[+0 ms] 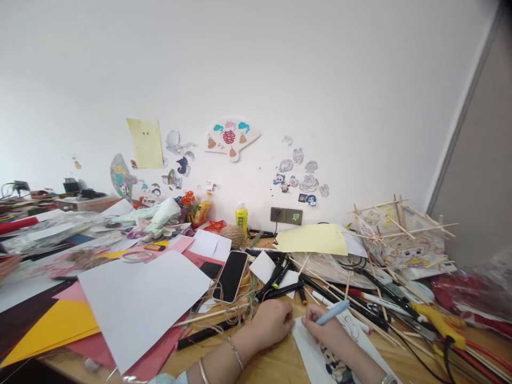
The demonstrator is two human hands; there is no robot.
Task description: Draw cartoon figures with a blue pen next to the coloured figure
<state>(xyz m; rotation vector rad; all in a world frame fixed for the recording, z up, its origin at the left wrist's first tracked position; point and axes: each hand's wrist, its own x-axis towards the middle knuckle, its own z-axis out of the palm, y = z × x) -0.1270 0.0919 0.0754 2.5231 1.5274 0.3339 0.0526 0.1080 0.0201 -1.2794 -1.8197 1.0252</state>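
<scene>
A light blue pen (333, 312) is gripped in my right hand (324, 325), which rests on a white sheet of paper (306, 346). The pen's tip is hidden behind my fingers. On that sheet, a coloured cartoon drawing (335, 365) shows partly below my wrist, and black outlines (350, 325) lie to the right of the hand. My left hand (274, 319) is curled into a loose fist at the sheet's left edge, with no object showing in it.
A phone (231, 277) lies among tangled twine behind my left hand. Black markers (278, 274) and thin wooden sticks (348, 277) crowd the area beyond the sheet. A yellow glue gun (438, 322) with its cable is at right. Large white paper (146, 304) covers coloured sheets at left.
</scene>
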